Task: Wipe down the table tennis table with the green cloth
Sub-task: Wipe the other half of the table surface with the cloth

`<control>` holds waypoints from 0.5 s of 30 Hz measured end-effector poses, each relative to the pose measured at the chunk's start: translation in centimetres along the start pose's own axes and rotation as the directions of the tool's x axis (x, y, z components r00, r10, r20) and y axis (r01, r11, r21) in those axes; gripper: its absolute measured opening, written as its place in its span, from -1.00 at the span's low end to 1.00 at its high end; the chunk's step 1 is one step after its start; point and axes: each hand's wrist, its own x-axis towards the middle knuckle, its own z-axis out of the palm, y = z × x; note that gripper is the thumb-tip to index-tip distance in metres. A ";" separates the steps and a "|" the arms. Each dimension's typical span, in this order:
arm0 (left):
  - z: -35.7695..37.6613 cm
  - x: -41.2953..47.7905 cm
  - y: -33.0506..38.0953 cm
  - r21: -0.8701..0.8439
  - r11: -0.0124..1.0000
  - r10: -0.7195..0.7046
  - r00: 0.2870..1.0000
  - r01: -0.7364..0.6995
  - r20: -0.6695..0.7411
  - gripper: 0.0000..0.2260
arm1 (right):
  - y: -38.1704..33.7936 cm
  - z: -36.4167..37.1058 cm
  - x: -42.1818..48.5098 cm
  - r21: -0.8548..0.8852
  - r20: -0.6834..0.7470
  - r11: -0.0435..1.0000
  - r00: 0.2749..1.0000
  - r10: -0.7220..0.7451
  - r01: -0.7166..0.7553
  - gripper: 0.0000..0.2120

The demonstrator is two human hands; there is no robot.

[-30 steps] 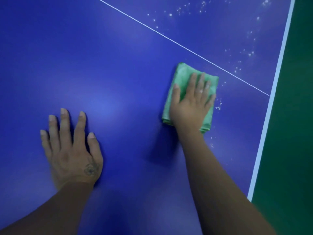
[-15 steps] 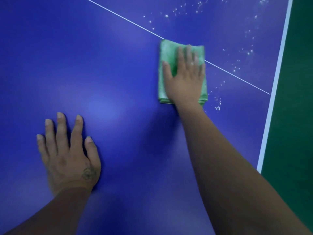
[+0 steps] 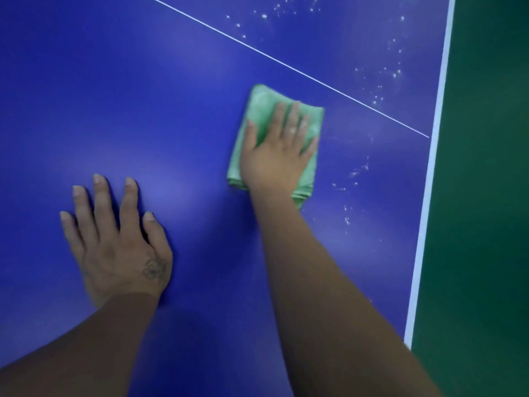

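The blue table tennis table (image 3: 143, 96) fills most of the view. A folded green cloth (image 3: 262, 110) lies flat on it, just below the thin white centre line (image 3: 286, 65). My right hand (image 3: 279, 154) presses on the cloth with straight, spread fingers. My left hand (image 3: 120, 242) rests flat on the bare table surface at the lower left, fingers spread. White specks and wet smears (image 3: 380, 81) dot the table to the right of the cloth and beyond the centre line.
The table's white edge line (image 3: 429, 179) runs down the right side. Past it lies a green floor (image 3: 486, 196).
My right hand has slid the cloth back toward me, off the centre line and slightly right. The left hand has stayed planted on the table.
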 end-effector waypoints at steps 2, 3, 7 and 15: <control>-0.1 -0.1 0.1 -0.005 1.000 0.006 1.000 -0.006 -0.002 -0.50 | -0.4 0.6 -3.7 -0.006 -0.044 0.991 0.990 -0.132 0.131 -0.29; -0.1 -0.2 0.1 -0.002 1.000 0.009 1.000 -0.009 -0.005 -0.51 | -0.1 0.7 -5.3 0.012 -0.068 0.979 0.977 -0.201 0.202 -0.30; -0.3 -0.2 0.0 -0.010 1.000 0.002 1.000 -0.002 0.003 -0.50 | 5.8 0.6 -8.2 0.041 -0.086 0.941 0.939 -0.332 0.336 -0.31; -0.4 -0.2 -0.2 0.005 1.000 -0.004 1.000 0.004 0.022 -0.47 | 11.8 -1.6 -0.2 0.037 0.031 0.989 0.989 0.142 -0.143 -0.31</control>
